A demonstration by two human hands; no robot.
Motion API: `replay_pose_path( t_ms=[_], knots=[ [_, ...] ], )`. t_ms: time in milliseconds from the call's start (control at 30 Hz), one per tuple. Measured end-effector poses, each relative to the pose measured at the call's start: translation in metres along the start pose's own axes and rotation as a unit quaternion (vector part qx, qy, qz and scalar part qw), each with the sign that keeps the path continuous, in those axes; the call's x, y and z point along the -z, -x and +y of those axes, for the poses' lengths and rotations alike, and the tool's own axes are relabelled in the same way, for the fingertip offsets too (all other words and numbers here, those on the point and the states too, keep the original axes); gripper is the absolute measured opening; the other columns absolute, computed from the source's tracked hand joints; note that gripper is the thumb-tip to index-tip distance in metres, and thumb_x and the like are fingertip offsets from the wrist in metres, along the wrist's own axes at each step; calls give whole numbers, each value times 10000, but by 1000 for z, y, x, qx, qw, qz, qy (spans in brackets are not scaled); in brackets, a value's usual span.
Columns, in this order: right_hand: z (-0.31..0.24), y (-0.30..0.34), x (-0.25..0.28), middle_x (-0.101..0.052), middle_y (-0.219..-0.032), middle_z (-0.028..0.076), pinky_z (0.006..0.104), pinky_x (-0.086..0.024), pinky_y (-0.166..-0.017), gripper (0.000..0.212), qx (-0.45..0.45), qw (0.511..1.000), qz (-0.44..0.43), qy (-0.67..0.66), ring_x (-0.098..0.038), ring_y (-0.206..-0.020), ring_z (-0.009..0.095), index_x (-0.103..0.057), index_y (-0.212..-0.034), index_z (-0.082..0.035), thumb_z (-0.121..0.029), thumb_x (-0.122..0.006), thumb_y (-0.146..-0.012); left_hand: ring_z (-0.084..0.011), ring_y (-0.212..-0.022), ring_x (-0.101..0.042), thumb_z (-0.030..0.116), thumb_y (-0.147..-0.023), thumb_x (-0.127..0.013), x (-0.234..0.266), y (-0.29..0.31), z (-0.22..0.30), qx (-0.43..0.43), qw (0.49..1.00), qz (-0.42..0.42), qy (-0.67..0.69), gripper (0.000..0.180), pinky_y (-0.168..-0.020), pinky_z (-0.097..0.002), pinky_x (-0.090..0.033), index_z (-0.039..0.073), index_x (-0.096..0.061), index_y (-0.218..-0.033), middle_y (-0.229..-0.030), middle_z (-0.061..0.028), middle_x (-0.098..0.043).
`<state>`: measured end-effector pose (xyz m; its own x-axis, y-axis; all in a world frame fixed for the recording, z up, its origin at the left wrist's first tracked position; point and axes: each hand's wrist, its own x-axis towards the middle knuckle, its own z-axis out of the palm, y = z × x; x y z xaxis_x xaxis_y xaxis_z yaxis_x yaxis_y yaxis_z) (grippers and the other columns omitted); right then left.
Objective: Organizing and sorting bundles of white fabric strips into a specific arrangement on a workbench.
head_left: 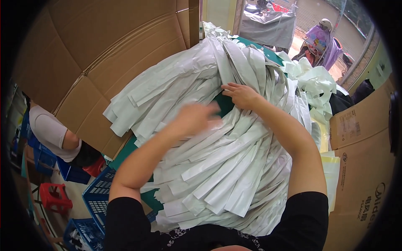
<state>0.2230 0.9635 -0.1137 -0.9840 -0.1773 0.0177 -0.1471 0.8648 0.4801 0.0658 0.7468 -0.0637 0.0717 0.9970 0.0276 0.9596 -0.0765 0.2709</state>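
A big heap of long white strips (226, 167), flat and paper-like, fans out over a green table (226, 105). My right hand (243, 96) rests at the middle of the heap, its fingers stretched to the left over the upper strips, beside a gap where the green top shows. Just left of that gap is my left hand (194, 119), above the strips and smeared by motion. Its fingers are too blurred to read, and whether it touches a strip is unclear. The ends of many strips lie hidden under others.
Tall cardboard (117, 54) stands at the left of the table, and a cardboard box (364, 167) at the right. Crumpled white material (312, 81) is piled at the far right. Blue crates (97, 196) and a red stool (55, 198) stand at lower left, near another person (50, 131).
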Motion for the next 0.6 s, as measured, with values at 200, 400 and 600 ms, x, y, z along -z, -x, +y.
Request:
replay_pose_path(
  t_ms=[200,400,600],
  knots=[
    [-1,6,3,-678,-802,96,351,-311,-1101,295,-139,979,-124,-87,-602,-1024,239,-683,-995,-55,-174,-562,-753,-273,-952,-565,236,-740,-699,30,-17,-100,140,895,264,-331,548,-742,-404,-484,70,-516,-1230,-1012,-115,-597],
    [-15,11,20,-634,-643,109,339,-379,-1040,673,-323,936,-30,-137,-639,-722,285,-288,-1418,-4,-247,-507,-829,-229,-571,-650,125,-826,-560,-27,-12,-33,50,949,129,-282,180,-505,-334,-531,80,-536,-999,-868,-92,-589],
    [-11,10,6,-640,-662,112,341,-378,-1041,680,-308,941,-7,-138,-639,-769,280,-247,-1437,-6,-224,-494,-843,-224,-658,-668,114,-809,-575,-29,-5,-86,262,883,183,-345,303,-572,-316,-550,32,-522,-1096,-1008,-99,-558]
  ],
)
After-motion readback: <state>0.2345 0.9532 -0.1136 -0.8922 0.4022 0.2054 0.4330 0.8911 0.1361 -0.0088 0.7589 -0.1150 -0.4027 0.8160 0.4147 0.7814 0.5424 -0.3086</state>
